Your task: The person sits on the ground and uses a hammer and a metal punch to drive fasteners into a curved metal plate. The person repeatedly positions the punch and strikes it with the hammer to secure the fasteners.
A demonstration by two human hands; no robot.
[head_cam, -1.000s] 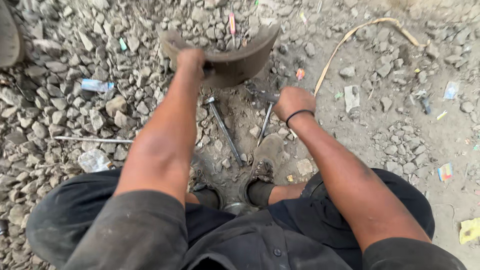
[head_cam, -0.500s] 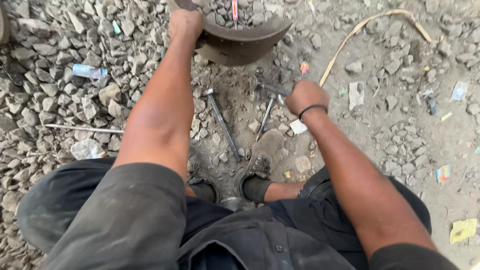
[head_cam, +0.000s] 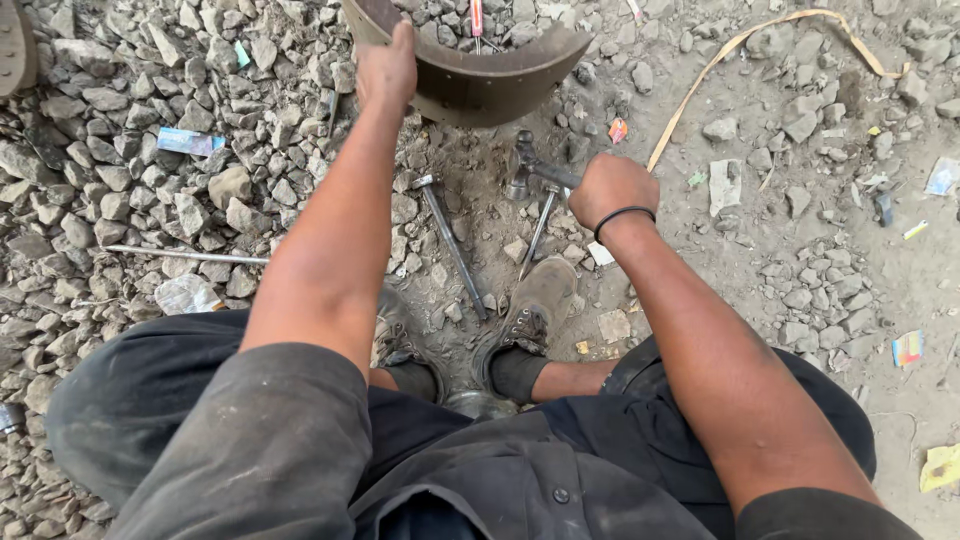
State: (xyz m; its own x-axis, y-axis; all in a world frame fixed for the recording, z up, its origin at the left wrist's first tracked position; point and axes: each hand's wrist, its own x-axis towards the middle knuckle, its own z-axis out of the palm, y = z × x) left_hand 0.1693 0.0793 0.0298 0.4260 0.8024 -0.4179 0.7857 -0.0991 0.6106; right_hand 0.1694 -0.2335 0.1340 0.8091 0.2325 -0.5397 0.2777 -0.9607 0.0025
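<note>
- The left hand (head_cam: 388, 68) is stretched out forward; its grip is clamped on the left end of the curved brake shoe (head_cam: 480, 75), fingers over the upper edge, palm against the outer face.
- The brake shoe stands on its edge on the gravel ground (head_cam: 150, 170), at the top of the view. Its long axis runs left to right, and the arc bows toward the person, so that the convex lined face looks at the body.
- The right hand (head_cam: 612, 188) is a closed fist around the handle of the hammer (head_cam: 535, 172). A black band sits on that wrist.
- The hammer head lies just below the middle of the shoe, near it but apart from it. The handle runs from the head down and to the right into the fist.
- Governing relation: the shoe lies ahead of and slightly left of the right-hand grip; the hammer head points at its convex face. The left hand is on the shoe, the right hand is the nearer free striker.
- Two long steel punches (head_cam: 452, 245) lie loose on the ground between the arms, just in front of the boots (head_cam: 530, 315), angled toward the shoe.
</note>
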